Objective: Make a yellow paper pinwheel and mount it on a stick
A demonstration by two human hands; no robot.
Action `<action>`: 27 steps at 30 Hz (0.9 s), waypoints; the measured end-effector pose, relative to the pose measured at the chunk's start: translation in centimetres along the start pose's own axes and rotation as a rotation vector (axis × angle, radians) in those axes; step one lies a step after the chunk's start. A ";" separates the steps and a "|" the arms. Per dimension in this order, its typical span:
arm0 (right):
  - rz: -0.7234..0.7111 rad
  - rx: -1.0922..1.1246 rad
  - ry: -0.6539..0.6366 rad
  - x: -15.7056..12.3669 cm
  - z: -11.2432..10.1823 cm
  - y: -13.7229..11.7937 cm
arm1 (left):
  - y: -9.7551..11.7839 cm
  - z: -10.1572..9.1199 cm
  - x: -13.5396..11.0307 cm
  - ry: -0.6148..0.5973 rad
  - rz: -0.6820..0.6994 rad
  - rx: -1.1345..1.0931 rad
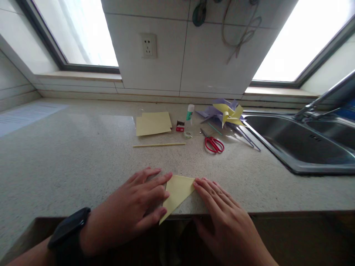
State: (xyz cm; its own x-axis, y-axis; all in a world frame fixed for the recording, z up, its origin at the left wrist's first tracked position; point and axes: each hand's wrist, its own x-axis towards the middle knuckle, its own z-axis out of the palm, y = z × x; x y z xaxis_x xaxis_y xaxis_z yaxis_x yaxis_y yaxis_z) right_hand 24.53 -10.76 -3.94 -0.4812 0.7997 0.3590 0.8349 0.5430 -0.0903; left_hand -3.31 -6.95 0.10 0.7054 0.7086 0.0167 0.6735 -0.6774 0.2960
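Folded yellow paper (pixel 177 192) at counter edge (pixel 277 199), between flat, spread left hand (pixel 130 212) and right hand (pixel 222 214); left fingers apparently press it.

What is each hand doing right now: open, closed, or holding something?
Left hand: open, flat, pressing on the folded yellow paper.
Right hand: open, fingertips touching the paper's right corner; gripping nothing.

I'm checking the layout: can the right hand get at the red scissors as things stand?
Probably yes. The right hand lies open at the corner of the folded yellow paper, and the red scissors lie further back on the countertop, almost straight ahead of it, with only bare counter between.
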 end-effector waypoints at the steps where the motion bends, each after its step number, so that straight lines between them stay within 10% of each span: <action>1: 0.008 0.001 -0.010 0.0 -0.1 -0.1 | -0.1 0.0 0.0 0.004 -0.002 -0.002; 27: 0.151 -0.087 0.166 2.7 -0.9 -5.6 | 0.1 0.5 0.4 0.038 0.043 0.099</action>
State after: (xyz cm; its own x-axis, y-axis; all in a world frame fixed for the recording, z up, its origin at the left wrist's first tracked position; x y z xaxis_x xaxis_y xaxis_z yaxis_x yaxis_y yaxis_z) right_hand 18.79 -11.83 -1.66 -0.3046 0.8131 0.4961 0.9174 0.3905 -0.0768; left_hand -2.85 -6.82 -0.32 0.7266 0.6841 0.0646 0.6624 -0.7223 0.1990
